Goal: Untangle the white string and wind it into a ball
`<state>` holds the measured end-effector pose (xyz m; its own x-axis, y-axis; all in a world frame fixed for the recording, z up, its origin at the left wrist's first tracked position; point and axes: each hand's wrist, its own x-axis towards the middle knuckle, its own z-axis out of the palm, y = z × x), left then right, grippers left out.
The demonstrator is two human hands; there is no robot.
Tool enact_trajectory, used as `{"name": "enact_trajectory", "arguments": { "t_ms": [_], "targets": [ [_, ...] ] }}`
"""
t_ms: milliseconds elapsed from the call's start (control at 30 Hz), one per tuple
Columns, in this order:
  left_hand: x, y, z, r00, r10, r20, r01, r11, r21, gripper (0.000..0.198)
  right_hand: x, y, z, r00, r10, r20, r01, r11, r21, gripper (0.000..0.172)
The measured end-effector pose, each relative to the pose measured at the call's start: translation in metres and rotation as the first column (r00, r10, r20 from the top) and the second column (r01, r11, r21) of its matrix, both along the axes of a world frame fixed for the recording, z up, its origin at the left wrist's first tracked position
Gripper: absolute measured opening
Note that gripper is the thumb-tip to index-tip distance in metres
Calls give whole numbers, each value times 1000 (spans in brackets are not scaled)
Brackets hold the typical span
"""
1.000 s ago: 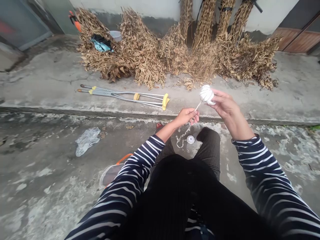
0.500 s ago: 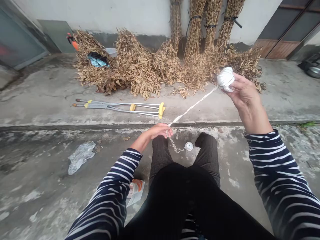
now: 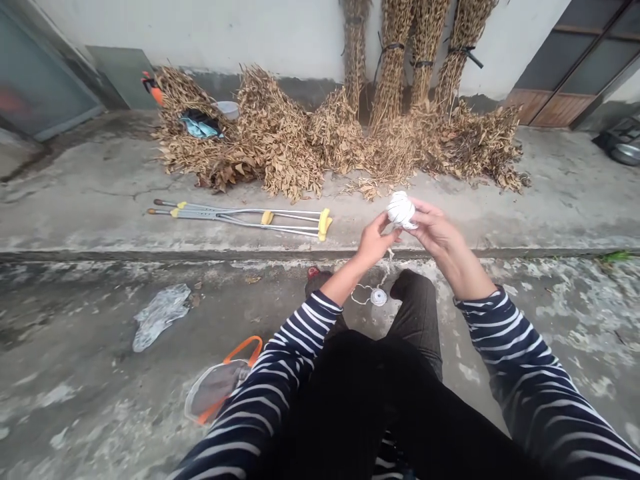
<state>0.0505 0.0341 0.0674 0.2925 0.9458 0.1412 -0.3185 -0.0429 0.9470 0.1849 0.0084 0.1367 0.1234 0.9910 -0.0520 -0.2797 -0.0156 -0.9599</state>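
A white ball of wound strip [image 3: 401,211] is between my two hands, above the step's edge. My right hand [image 3: 436,230] grips the ball from its right side. My left hand [image 3: 374,240] is closed at the ball's lower left, with its fingertips at the ball and the strip. From beneath the left fingers a white strand [image 3: 386,270] hangs down to a flat white coil [image 3: 379,297] on the ground between my feet, with a loop of strand lying left of the coil.
Crutches [image 3: 240,217] lie on the concrete step [image 3: 100,227]. Dried plant bundles [image 3: 280,140] line the wall behind. A crumpled plastic sheet [image 3: 161,317] is on the ground at left, and a bag with orange handles [image 3: 220,387] is beside my left arm.
My right hand has brought the ball down and left, and my left hand has moved up and right to meet it. The stretched strip between them is gone. More of the bag shows.
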Motion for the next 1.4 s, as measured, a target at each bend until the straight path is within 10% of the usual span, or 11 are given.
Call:
{"name": "enact_trajectory", "arguments": {
  "t_ms": [200,567,867,1133,1300,1400],
  "targets": [
    [-3,-9,-3,999,-23,-39,19,994,-105,5,-1,-7,-11,999,38,26,-37,999,-31,42],
    [-46,-30,-3,933,-355,-61,351,934,-59,45,-9,-22,-37,972,-14,234,-11,994,105,45],
    [-44,-25,-18,942,-335,11,335,941,-47,58,-11,-39,-37,932,90,350,-133,986,100,57],
    [-34,-28,-22,963,-268,11,269,961,-67,58,-29,-43,-59,957,-56,284,26,994,108,52],
    [-35,-31,-18,964,-264,-32,258,958,-126,91,-31,-35,-66,925,-282,255,240,953,184,42],
    [-42,-37,-22,950,-278,-143,253,953,-168,58,-22,-29,-65,895,-347,280,283,927,245,42]
  ]
}}
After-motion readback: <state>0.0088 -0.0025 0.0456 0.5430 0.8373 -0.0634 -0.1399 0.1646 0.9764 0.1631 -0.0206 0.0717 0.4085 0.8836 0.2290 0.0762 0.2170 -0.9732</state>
